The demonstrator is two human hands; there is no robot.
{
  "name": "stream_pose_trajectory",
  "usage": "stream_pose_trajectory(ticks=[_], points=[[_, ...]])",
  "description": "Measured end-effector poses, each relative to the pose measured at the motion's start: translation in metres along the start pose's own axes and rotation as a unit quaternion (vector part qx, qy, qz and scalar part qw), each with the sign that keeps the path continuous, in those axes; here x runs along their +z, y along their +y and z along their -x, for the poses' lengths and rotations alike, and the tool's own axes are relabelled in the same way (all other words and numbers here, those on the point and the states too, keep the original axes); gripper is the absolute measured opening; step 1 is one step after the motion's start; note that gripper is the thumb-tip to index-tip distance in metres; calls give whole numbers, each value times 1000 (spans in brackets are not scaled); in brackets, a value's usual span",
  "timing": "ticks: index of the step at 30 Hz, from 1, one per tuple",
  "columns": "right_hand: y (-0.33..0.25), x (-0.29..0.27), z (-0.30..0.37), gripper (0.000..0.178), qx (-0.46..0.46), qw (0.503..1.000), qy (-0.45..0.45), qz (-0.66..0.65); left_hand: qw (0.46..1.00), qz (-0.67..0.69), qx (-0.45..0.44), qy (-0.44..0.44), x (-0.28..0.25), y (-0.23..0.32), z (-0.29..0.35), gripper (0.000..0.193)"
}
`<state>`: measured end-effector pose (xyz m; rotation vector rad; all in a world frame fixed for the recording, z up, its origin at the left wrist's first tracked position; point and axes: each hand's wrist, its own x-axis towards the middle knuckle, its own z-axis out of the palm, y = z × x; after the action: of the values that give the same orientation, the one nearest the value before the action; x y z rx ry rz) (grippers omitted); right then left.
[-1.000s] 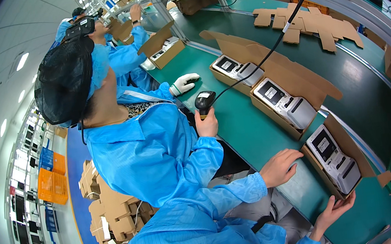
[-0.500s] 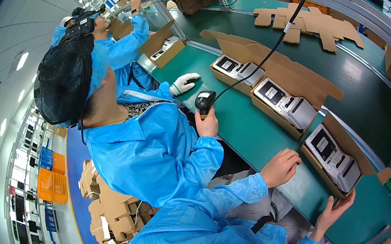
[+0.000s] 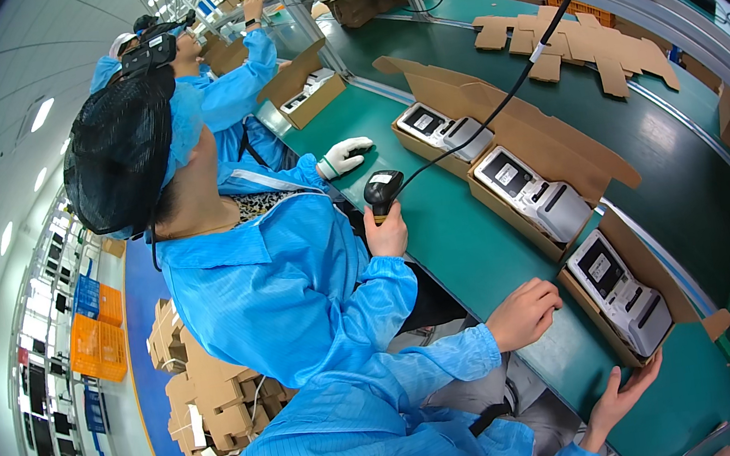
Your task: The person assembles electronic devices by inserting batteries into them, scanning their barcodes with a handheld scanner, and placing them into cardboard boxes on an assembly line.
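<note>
My left hand (image 3: pixel 526 312) lies on the green bench mat with its fingers loosely bent, holding nothing. An open cardboard box (image 3: pixel 605 326) stands just to its right, with a white and grey device (image 3: pixel 617 291) inside that has a dark labelled panel. At the box's near end, my right hand (image 3: pixel 625 395) has its fingers stretched out, the fingertips against the cardboard. Farther off are two more open boxes holding similar devices, the nearer device (image 3: pixel 532 192) and the farther device (image 3: pixel 445 130).
Beside me, a co-worker in a blue coat (image 3: pixel 270 279) holds a black handheld scanner (image 3: pixel 383 190); its cable (image 3: pixel 497 107) crosses above the boxes. Flattened cardboard pieces (image 3: pixel 576 40) lie across the bench. Folded cartons (image 3: pixel 220 388) are stacked on the floor at left.
The nearest box with its device has shifted very slightly to the left and away. My hands have stayed nearly where they were.
</note>
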<state>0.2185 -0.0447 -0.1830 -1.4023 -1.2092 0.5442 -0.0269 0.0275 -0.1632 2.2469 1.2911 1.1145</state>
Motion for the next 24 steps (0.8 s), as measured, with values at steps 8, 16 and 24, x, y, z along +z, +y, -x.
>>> stream_pose_trajectory(ticks=[8, 16, 24], points=[[-2, -5, 4, 73, 6, 1000, 2, 28, 1000, 11, -4, -5, 4, 1, 2, 13], [-8, 4, -1, 77, 1, 998, -23, -52, 1000, -25, 15, 5, -1, -4, -6, 18], [2, 4, 3, 76, 5, 996, 39, -80, 1000, -23, 0, 3, 4, 0, -3, 14]])
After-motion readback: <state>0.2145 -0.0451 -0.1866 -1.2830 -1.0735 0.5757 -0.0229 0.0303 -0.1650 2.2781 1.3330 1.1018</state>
